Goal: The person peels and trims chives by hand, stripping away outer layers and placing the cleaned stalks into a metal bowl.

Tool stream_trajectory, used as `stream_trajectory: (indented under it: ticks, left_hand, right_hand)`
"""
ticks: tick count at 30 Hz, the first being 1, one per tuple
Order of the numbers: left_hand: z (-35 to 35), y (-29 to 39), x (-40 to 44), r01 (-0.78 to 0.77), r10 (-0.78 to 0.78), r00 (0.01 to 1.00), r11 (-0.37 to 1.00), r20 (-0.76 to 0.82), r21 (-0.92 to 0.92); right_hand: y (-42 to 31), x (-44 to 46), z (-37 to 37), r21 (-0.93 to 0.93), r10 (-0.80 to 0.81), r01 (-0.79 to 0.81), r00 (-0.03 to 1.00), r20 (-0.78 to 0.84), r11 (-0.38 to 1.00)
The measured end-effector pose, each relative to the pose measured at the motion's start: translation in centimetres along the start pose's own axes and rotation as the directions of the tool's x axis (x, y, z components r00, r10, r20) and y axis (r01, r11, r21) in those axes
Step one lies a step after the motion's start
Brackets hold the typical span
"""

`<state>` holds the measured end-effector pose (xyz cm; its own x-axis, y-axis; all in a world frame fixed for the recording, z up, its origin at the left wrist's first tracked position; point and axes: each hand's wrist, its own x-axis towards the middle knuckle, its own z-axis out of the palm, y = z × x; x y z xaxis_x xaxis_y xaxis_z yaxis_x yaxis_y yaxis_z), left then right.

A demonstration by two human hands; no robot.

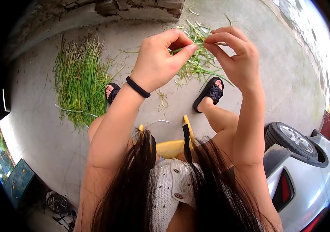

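My left hand point(159, 58), with a black band at the wrist, pinches a thin chive-like green stalk point(177, 50) between thumb and forefinger. Close beside it, the thumb and forefinger of my right hand point(237, 54) are pinched on the same stalk or its end; the fingertips nearly meet. Below and behind the hands, a loose pile of cut or stripped green stalks point(200, 69) is spread on the ground. To the left lies a large bundle of long, thin green stalks point(80, 77), paler at the far ends, with a white tie across its near part.
Concrete ground point(134, 42) lies underneath. My feet in black sandals point(213, 92) flank the work, with a yellow seat frame point(170, 148) under me. A silver car with a wheel point(294, 139) stands at right. A rough ledge point(134, 11) runs along the far side.
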<state>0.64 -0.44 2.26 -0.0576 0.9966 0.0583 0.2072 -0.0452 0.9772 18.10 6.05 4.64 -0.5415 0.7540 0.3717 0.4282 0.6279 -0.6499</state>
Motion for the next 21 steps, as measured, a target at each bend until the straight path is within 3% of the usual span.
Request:
stream_trajectory:
  ticks: [5, 8, 11, 14, 18, 21]
  left_hand:
    - [-0.1, 0.2, 0.0, -0.005, 0.005, 1.0, 1.0, -0.014, -0.03]
    - [0.0, 0.2, 0.1, -0.036, 0.034, 0.999, 0.999, -0.032, -0.04]
    - [0.1, 0.5, 0.2, -0.053, 0.05, 0.997, 0.998, -0.06, -0.045]
    - [0.0, 0.6, 0.1, -0.051, 0.048, 0.997, 0.998, -0.066, -0.035]
    - [-0.4, 0.7, 0.0, -0.027, 0.022, 0.997, 0.998, -0.072, -0.062]
    - [-0.6, 0.4, 0.0, -0.037, 0.034, 0.998, 0.998, -0.059, -0.051]
  right_hand:
    - [0.1, -0.1, 0.5, 0.155, 0.136, -0.139, 0.99, 0.032, 0.978]
    - [0.7, -0.6, 1.3, 0.457, 0.347, -0.351, 0.933, 0.097, 0.817]
    - [0.2, -0.4, 1.0, 0.576, 0.451, -0.47, 0.872, 0.188, 0.669]
    - [0.5, 0.1, 0.3, 0.613, 0.531, -0.418, 0.847, -0.004, 0.671]
    - [1.7, 0.2, -0.4, 0.539, 0.491, -0.282, 0.819, -0.296, 0.794]
    - [2.0, 0.3, -0.9, 0.508, 0.524, -0.294, 0.752, -0.4, 0.81]
